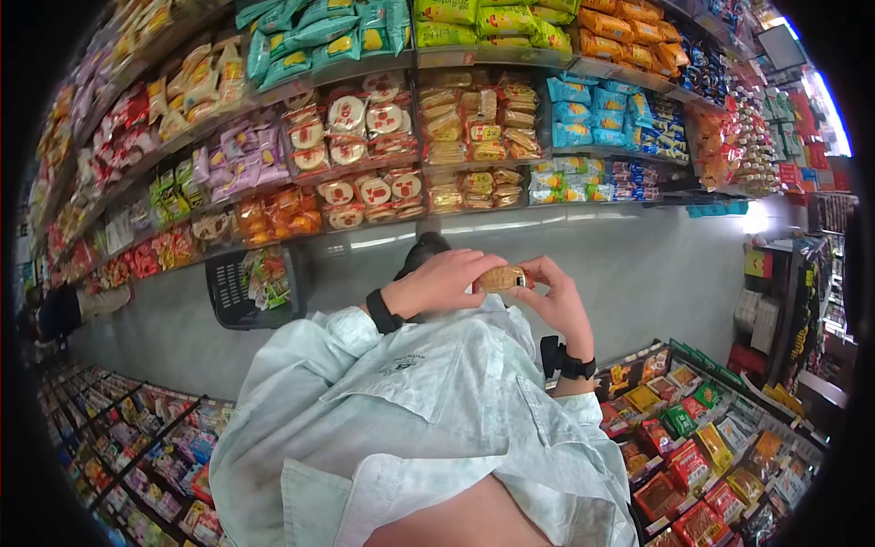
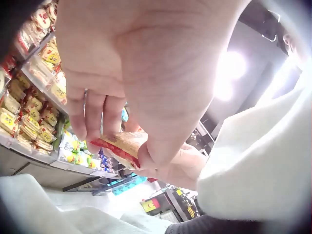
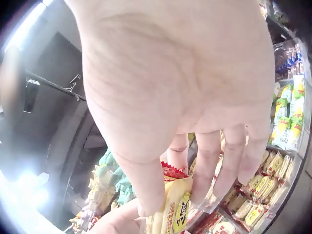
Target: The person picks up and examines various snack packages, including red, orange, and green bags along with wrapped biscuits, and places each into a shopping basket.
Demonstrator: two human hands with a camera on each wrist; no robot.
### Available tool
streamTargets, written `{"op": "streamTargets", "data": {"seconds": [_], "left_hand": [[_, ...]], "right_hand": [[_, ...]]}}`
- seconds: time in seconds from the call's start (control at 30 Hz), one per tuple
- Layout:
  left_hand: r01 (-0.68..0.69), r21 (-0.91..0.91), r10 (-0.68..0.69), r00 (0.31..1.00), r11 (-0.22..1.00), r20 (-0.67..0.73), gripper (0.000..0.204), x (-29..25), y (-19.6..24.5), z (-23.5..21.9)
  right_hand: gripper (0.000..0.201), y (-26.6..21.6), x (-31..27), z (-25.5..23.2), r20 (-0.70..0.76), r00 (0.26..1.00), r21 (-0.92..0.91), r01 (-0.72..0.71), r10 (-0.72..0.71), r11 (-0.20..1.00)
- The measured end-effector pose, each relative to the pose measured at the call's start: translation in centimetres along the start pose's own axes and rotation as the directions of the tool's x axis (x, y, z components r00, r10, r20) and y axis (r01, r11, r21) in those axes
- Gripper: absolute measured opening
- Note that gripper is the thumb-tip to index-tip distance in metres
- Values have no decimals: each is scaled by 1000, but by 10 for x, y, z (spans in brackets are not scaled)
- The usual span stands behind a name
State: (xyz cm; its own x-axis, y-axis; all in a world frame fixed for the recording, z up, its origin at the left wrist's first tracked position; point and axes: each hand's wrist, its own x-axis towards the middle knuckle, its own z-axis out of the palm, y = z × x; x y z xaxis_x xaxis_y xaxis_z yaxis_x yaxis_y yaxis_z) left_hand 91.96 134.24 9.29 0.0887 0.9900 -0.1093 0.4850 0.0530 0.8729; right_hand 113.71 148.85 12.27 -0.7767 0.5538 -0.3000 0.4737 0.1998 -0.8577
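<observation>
Both hands hold one small packet of rice crackers (image 1: 500,279) in front of the shirt, clear wrap with golden crackers inside. My left hand (image 1: 444,281) grips its left end between thumb and fingers; in the left wrist view a red edge of the packet (image 2: 119,150) shows beside the thumb. My right hand (image 1: 558,296) pinches the other end between thumb and forefinger. The right wrist view shows a yellow label with dark characters on the packet (image 3: 179,212) and a red crimped end under the fingers.
A dark shopping basket (image 1: 221,290) with colourful packets in it stands on the grey floor (image 1: 638,264) at left. Ahead rise shelves (image 1: 483,55) of bagged snacks. Racks of packets (image 1: 702,438) flank me at lower right and lower left. Another person's leg (image 1: 62,310) shows at far left.
</observation>
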Motion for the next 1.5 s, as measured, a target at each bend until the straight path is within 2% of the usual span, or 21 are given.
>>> {"op": "streamTargets", "data": {"seconds": [0.1, 0.2, 0.3, 0.4, 0.5, 0.7, 0.87, 1.0, 1.07, 1.1, 1.17, 1.2, 1.3, 1.4, 1.5], "left_hand": [[29, -2, -29, 999, 1000, -38, 61, -30, 6, 35], [140, 74, -138, 990, 987, -26, 62, -66, 17, 63], [289, -15, -288, 957, 957, 41, 62, -108, 42, 70], [295, -34, -296, 955, 955, -31, 63, -148, 38, 90], [333, 118, -313, 936, 936, -162, 62, -183, 38, 100], [334, 65, -311, 921, 940, -235, 60, -251, 31, 100], [318, 4, -297, 891, 948, -344, 57, -351, -4, 96], [299, -81, -306, 864, 951, -400, 56, -448, -30, 87], [352, -184, -396, 837, 918, -378, 54, -487, -43, 86], [379, -229, -439, 827, 897, -352, 54, -505, -48, 85], [406, -261, -481, 765, 876, -428, 53, -537, -50, 82], [416, -274, -498, 732, 867, -465, 52, -550, -51, 78], [421, -366, -555, 690, 830, -465, 52, -576, -60, 69], [397, -326, -514, 653, 858, -557, 53, -589, -80, 62], [444, -344, -560, 617, 828, -552, 53, -597, -93, 40]], "right_hand": [[35, 18, -22, 11, 77, 997, 25, 24, -25, 999], [35, 54, -47, 36, 180, 982, 109, 30, -49, 994], [38, 56, -64, 59, 299, 952, 201, 5, -66, 979], [40, 51, -74, 80, 396, 915, 185, -2, -73, 983], [45, 33, -85, 109, 441, 894, 98, 38, -78, 994], [49, 4, -90, 162, 515, 854, 52, 48, -68, 997], [48, -42, -95, 248, 599, 797, -43, 125, -75, 991], [47, -92, -102, 331, 671, 741, -187, 167, 2, 968], [46, -106, -110, 364, 687, 726, -244, 171, 46, 955], [45, -111, -111, 378, 705, 709, -226, 198, 20, 954], [43, -121, -107, 408, 729, 683, -172, 248, -47, 953], [41, -129, -105, 420, 737, 674, -182, 256, -41, 949], [37, -151, -95, 446, 763, 647, -214, 281, -20, 936], [36, -164, -72, 470, 792, 610, -218, 322, -26, 921], [37, -174, -38, 494, 819, 570, -183, 375, -71, 909]]}}
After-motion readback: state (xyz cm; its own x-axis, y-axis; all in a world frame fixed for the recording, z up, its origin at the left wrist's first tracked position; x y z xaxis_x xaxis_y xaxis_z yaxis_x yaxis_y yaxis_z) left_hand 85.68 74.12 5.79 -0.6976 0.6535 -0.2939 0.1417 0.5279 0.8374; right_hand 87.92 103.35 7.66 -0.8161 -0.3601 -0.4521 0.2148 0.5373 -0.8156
